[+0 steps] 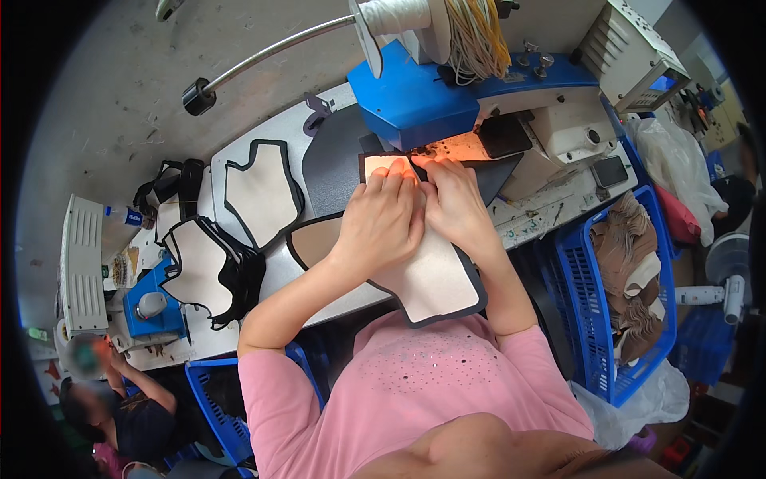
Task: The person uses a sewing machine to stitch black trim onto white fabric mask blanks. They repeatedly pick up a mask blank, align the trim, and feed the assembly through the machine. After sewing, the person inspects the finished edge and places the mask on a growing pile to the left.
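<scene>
A cream fabric panel with black edging [439, 283] lies under the blue head of a sewing machine [411, 100], its near end hanging over the table edge by my body. My left hand [379, 215] rests on the panel, its fingers stretched forward and nearly flat, tips in the orange light by the needle area. Close beside it, my right hand [456, 199] has its fingers bent and closed on the panel's right edge. The sewing spot itself is hidden by the machine head and my fingers.
To the left lie a single edged panel [259, 191] and a stack of similar panels [199, 267]. A blue basket of brown cut pieces [630, 279] stands at right. Overhead are a thread spool [395, 16] and a rod. Another person [128, 407] works at lower left.
</scene>
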A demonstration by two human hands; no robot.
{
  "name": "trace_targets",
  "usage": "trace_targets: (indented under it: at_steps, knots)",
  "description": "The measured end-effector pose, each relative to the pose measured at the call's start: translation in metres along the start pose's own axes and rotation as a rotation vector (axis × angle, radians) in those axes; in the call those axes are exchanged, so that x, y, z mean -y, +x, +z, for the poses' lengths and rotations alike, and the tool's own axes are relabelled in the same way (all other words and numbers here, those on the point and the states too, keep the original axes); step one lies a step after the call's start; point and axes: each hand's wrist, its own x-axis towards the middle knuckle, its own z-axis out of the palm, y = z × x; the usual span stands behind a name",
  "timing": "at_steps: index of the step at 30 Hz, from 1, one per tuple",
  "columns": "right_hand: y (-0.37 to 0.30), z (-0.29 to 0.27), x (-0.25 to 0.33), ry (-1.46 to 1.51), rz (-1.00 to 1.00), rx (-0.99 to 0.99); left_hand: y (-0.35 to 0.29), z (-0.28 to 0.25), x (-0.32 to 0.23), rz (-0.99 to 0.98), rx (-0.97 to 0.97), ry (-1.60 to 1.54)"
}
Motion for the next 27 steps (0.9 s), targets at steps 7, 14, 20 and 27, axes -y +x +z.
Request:
trace_targets:
  at_steps: [7,14,20,27]
  knots:
    - [0.013,0.001,-0.008,0.024,0.07,0.035,0.013,0.004,0.011,0.075,-0.083,-0.022]
    - [0.008,-0.014,-0.003,0.173,0.12,0.044,0.016,-0.002,0.014,0.016,0.082,-0.022]
    - [0.007,-0.017,-0.002,0.204,0.111,0.001,0.02,-0.015,0.012,0.123,0.05,0.054]
    - [0.005,-0.015,-0.006,0.22,0.044,-0.051,0.018,-0.01,0.018,0.066,0.085,0.065]
